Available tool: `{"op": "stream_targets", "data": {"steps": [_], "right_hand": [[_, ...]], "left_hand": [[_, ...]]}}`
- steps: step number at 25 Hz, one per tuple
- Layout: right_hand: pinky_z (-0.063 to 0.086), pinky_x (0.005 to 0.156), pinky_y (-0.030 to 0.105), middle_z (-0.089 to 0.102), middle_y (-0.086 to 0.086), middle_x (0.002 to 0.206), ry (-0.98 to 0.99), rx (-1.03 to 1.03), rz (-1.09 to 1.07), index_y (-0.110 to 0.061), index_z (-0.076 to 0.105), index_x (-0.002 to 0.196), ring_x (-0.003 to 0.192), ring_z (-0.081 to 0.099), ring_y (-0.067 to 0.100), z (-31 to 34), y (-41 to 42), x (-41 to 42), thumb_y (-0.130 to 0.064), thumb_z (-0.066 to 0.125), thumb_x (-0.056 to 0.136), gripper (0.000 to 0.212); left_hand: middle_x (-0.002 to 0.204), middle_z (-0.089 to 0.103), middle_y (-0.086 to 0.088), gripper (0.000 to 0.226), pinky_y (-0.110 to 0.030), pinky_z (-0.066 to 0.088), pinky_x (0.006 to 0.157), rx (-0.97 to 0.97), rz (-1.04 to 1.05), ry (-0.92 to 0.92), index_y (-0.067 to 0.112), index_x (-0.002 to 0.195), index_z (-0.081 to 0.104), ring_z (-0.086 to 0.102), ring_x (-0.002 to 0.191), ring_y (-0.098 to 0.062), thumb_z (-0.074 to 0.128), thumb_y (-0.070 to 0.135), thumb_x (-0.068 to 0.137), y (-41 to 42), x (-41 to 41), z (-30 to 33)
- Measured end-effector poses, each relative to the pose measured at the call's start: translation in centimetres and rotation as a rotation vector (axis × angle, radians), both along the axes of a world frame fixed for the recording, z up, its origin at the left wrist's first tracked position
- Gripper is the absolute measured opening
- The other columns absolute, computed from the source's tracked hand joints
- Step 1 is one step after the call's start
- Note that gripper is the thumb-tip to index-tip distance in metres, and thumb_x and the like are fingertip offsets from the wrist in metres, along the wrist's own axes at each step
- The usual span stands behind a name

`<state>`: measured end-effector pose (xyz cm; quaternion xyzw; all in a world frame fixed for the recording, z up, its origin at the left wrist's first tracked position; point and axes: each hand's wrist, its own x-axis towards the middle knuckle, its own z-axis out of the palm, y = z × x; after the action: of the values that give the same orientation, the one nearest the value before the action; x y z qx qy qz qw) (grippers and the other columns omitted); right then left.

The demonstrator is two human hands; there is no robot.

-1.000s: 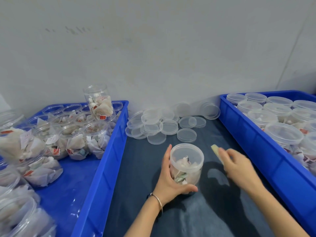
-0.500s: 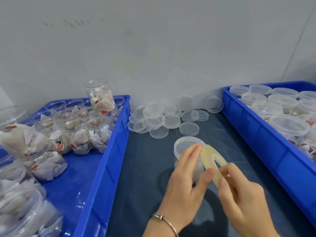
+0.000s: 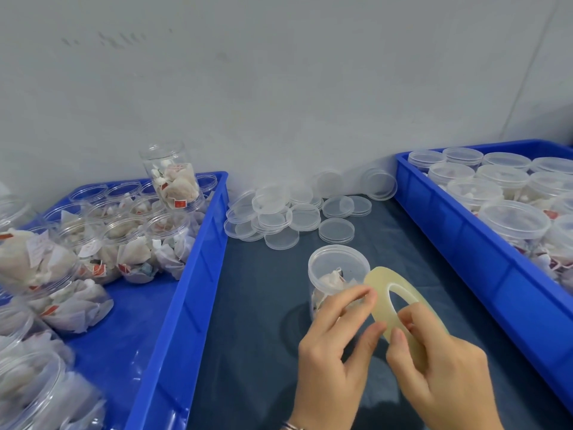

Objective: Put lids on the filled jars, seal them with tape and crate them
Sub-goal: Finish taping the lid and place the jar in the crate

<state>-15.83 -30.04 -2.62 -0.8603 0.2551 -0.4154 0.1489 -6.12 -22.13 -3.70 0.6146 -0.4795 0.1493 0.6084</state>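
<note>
A person's two hands work one roll of clear tape (image 3: 400,302) above a dark-covered desk (image 3: 254,321). The right hand (image 3: 440,370) grasps the roll by its near side; the left hand (image 3: 338,346) pinches at the roll's edge with thumb and fingertips. One lidded jar (image 3: 336,274) of tea bags stands just behind them, mid-desk. Two blue crates flank it: the left crate (image 3: 186,290) holds open filled jars, the right crate (image 3: 465,243) lidded ones. Roughly fifteen loose lids (image 3: 297,209) lie heaped at the desk's far edge, too overlapped for an exact count.
</note>
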Motion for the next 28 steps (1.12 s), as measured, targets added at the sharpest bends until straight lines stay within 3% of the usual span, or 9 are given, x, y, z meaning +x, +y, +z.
{"op": "stream_targets", "data": {"steps": [2, 4, 7, 11, 14, 17, 19, 24, 28], "right_hand": [[0.037, 0.048, 0.031, 0.044, -0.004, 0.040, 0.002, -0.032, 0.002, -0.009, 0.058, 0.064, 0.029, 0.039, 0.013, 0.0, 0.1, 0.1, -0.034, 0.041, 0.077, 0.033], [0.036, 0.049, 0.031, 0.043, -0.003, 0.039, 0.014, -0.072, 0.006, -0.009, 0.058, 0.062, 0.029, 0.038, 0.013, -0.1, 0.0, 0.1, -0.033, 0.041, 0.077, 0.033], [0.036, 0.050, 0.031, 0.043, -0.003, 0.039, 0.036, -0.111, 0.024, -0.010, 0.058, 0.062, 0.030, 0.037, 0.012, -0.1, -0.1, 0.0, -0.034, 0.042, 0.076, 0.032], [0.034, 0.033, 0.023, 0.045, -0.005, 0.040, 0.093, -0.108, 0.036, -0.012, 0.060, 0.063, 0.030, 0.039, 0.011, 0.1, -0.2, -0.2, -0.035, 0.042, 0.076, 0.032], [0.038, 0.037, 0.019, 0.053, -0.005, 0.046, 0.053, -0.006, -0.002, -0.009, 0.060, 0.068, 0.032, 0.043, 0.012, 0.4, -1.2, -0.3, -0.039, 0.041, 0.076, 0.036], [0.041, 0.038, 0.022, 0.056, -0.003, 0.049, 0.048, 0.002, 0.013, -0.007, 0.060, 0.071, 0.032, 0.044, 0.015, 0.8, -1.5, -0.5, -0.040, 0.042, 0.078, 0.038], [0.038, 0.036, 0.019, 0.052, -0.007, 0.047, 0.059, -0.010, 0.031, -0.007, 0.060, 0.070, 0.031, 0.042, 0.012, 1.0, -1.3, -0.7, -0.040, 0.042, 0.078, 0.038], [0.036, 0.040, 0.025, 0.053, -0.008, 0.046, 0.094, 0.039, 0.059, -0.010, 0.060, 0.071, 0.032, 0.039, 0.005, 1.1, -0.7, -1.2, -0.041, 0.044, 0.079, 0.036], [0.032, 0.044, 0.013, 0.045, -0.014, 0.041, 0.014, 0.283, 0.131, -0.018, 0.054, 0.090, 0.034, 0.036, 0.004, 1.3, -0.6, -1.7, -0.032, 0.051, 0.075, 0.020]], "left_hand": [[0.107, 0.068, 0.007, 0.021, -0.019, 0.051, 0.080, -0.030, -0.008, 0.096, 0.012, 0.104, 0.074, 0.065, 0.097, -0.009, 0.066, 0.019, 0.085, 0.1, 0.1, 0.1], [0.092, 0.069, 0.010, 0.010, -0.019, 0.053, 0.073, -0.043, -0.083, 0.390, 0.022, 0.087, 0.077, 0.067, 0.083, -0.011, 0.077, 0.022, 0.077, 0.3, 0.1, 0.5], [0.077, 0.069, -0.001, 0.009, -0.022, 0.053, 0.068, 0.033, -0.179, 0.673, 0.017, 0.075, 0.074, 0.066, 0.069, -0.012, 0.079, 0.010, 0.073, 0.4, 0.5, 1.0], [0.072, 0.063, 0.007, 0.019, -0.020, 0.048, 0.069, 0.207, -0.202, 0.558, 0.021, 0.073, 0.065, 0.059, 0.065, -0.005, 0.067, 0.009, 0.087, 1.0, 0.6, 2.0], [0.074, 0.058, 0.020, 0.013, -0.012, 0.044, 0.071, 0.299, -0.310, 0.442, 0.028, 0.077, 0.059, 0.059, 0.068, 0.000, 0.060, 0.020, 0.088, 1.5, 0.0, 3.1], [0.077, 0.062, 0.016, 0.007, -0.018, 0.048, 0.076, 0.312, -0.472, 0.580, 0.025, 0.083, 0.060, 0.061, 0.075, -0.002, 0.061, 0.032, 0.085, 1.9, -0.2, 3.6], [0.081, 0.063, 0.015, 0.022, -0.021, 0.050, 0.077, 0.329, -0.526, 0.607, 0.022, 0.087, 0.060, 0.062, 0.078, -0.004, 0.068, 0.039, 0.076, 2.1, -0.2, 3.7], [0.076, 0.061, 0.014, 0.017, -0.021, 0.053, 0.070, 0.238, -0.305, 0.465, 0.028, 0.072, 0.062, 0.061, 0.069, -0.006, 0.079, 0.032, 0.069, 1.5, -0.3, 3.2], [0.077, 0.062, 0.015, 0.010, -0.019, 0.052, 0.072, 0.244, -0.303, 0.414, 0.030, 0.073, 0.065, 0.063, 0.073, -0.007, 0.071, 0.037, 0.074, 1.7, 0.4, 3.8]]}}
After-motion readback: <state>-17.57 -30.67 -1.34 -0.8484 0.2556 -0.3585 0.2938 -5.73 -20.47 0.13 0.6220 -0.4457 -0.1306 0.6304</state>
